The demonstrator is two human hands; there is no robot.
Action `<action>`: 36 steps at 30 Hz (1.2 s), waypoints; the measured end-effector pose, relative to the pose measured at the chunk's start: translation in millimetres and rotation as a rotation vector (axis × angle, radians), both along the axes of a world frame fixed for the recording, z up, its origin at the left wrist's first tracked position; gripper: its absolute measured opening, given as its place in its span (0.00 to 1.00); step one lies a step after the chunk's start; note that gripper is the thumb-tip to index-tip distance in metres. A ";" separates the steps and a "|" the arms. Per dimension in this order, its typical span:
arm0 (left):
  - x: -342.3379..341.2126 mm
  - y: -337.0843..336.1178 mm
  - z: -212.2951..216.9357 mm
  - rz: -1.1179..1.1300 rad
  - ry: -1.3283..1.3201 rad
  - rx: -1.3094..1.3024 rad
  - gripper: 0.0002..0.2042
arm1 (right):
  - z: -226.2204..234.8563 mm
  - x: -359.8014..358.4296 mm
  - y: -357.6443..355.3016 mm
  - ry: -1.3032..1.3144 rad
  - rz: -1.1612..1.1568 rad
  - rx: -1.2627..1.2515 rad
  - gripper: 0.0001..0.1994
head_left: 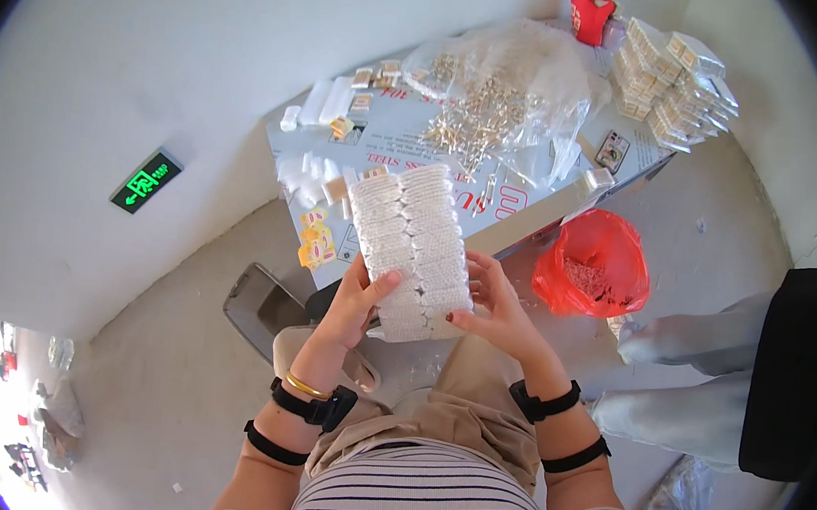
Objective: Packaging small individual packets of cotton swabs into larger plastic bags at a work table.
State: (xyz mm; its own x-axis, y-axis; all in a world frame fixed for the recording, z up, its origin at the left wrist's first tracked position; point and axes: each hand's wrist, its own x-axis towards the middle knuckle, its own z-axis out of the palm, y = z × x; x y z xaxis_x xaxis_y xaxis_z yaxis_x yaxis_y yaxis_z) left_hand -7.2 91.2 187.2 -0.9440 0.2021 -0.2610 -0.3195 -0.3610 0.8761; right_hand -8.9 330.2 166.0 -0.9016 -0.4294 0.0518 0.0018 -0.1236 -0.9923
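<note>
A white block of ridged, tufted rows (405,240), which looks like tightly stacked packs of cotton swabs, is held up before me at the table's near edge. My left hand (363,300) grips its lower left side, thumb across the face. On the lower right side my right hand (496,306) has its fingers along the edge and its thumb near the bottom corner. Beyond the block lie clear plastic cases (307,176) and yellow printed labels (316,239). Loose swab-like sticks (478,125) are heaped farther back, beside a big clear plastic bag (555,74).
Wrapped packs (671,84) rise in a tall stack at the table's far right, near a red bag (590,16) and a phone (613,151). A red-lined bin (593,257) stands at the right; a grey bin (263,303) sits left. Another person's legs (689,377) are at right.
</note>
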 end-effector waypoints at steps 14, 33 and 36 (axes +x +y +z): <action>48.8 31.5 99.8 0.068 0.455 -0.104 0.37 | 107.5 33.0 16.2 0.110 0.071 -0.152 0.41; 49.3 39.9 131.5 0.155 0.547 -0.096 0.41 | 110.1 30.9 10.4 -0.006 0.010 -0.294 0.43; 47.2 38.3 137.8 0.183 0.580 -0.105 0.41 | 112.0 32.8 9.5 0.003 0.026 -0.307 0.43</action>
